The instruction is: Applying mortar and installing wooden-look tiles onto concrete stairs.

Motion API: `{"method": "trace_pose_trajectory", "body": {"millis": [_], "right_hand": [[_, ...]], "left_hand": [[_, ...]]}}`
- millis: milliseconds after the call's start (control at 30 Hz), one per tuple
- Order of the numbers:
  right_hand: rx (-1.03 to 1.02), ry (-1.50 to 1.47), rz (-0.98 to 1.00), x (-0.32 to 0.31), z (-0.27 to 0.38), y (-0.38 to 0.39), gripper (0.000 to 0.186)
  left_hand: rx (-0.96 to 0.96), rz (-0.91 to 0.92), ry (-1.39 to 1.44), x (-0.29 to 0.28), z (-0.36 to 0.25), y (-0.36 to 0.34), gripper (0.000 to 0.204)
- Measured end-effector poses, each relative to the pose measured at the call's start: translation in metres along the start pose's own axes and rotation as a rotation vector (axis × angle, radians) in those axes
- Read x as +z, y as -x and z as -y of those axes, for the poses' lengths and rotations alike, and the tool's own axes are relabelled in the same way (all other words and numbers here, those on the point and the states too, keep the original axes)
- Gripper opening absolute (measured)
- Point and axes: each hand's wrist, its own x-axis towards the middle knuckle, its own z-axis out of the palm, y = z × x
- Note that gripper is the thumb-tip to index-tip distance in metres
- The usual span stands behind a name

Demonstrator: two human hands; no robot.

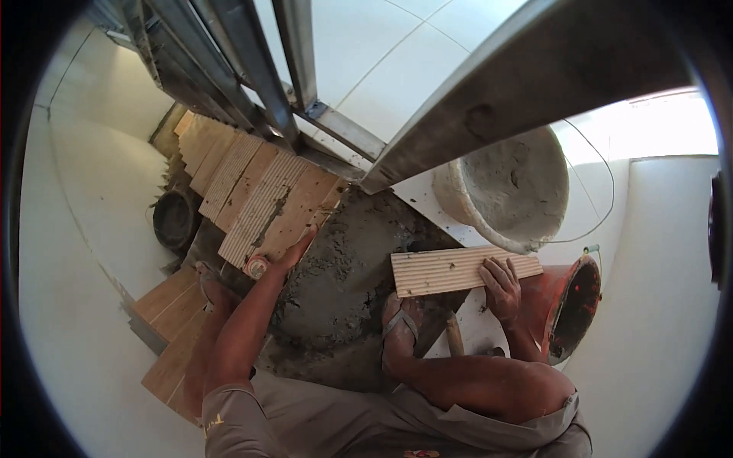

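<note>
My right hand [502, 288] grips a beige ribbed tile [435, 273] near its right end, fingers over the grooved face. The tile is tilted above the right edge of a patch of wet grey mortar [328, 282]. On the left, my left hand [296, 250] rests at the edge of the last laid tile [309, 195], its fingers stretched along that edge and partly hidden. Close to its wrist sits a small round reddish-and-white object [257, 266], whose kind I cannot make out. Plain and ribbed strips alternate across the laid tiles.
Metal railing posts [298, 61] and a thick slanted bar [519, 84] cross the top. At right stand a mortar-filled bucket [519, 183] and a red bucket [569, 309]. A wooden handle [454, 334] lies by my right foot. A black bucket [174, 221] stands far left, above wood-look tiles [172, 305].
</note>
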Motion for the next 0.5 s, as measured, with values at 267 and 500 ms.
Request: {"method": "trace_pose_trajectory", "body": {"millis": [267, 500], "right_hand": [[0.082, 0.027, 0.099, 0.009, -0.001, 0.014, 0.056], [0.201, -0.003, 0.218, -0.001, 0.01, -0.009, 0.058]], "left_hand": [[-0.198, 0.025, 0.054, 0.021, -0.044, 0.026, 0.098], [-0.296, 0.078, -0.01, 0.024, -0.071, 0.042, 0.108]]}}
